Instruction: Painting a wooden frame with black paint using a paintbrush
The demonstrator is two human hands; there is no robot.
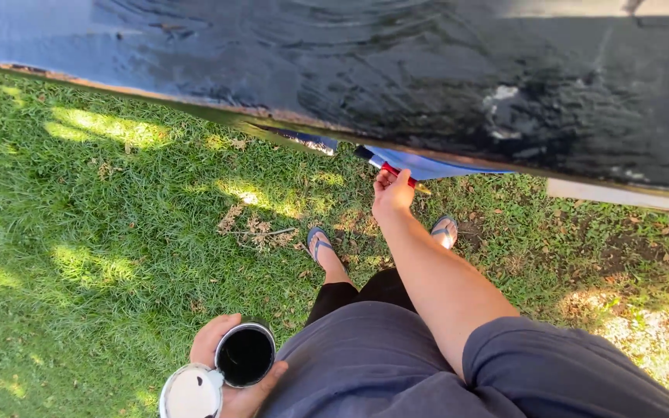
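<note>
Left hand (pixel 222 371) fingers cup round black-paint can (pixel 245 356) | right hand (pixel 391 193) fingers pinch red-handled brush (pixel 385 166) — glossy black board (pixel 427 70) edge

1. A slate-blue short-sleeved shirt (pixel 396 364) covers the torso; its sleeve ends above the right elbow.
2. Black trousers (pixel 358 292) show below the shirt's hem.
3. Blue-strapped flip-flops (pixel 318 242) lie beyond the trousers.

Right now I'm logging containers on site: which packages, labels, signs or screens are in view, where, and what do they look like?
Paint can: bottom of view, held in the left hand; round, open, black inside.
Lid: beside the can, at the bottom edge; round, whitish.
No labels, signs or screens show.
</note>
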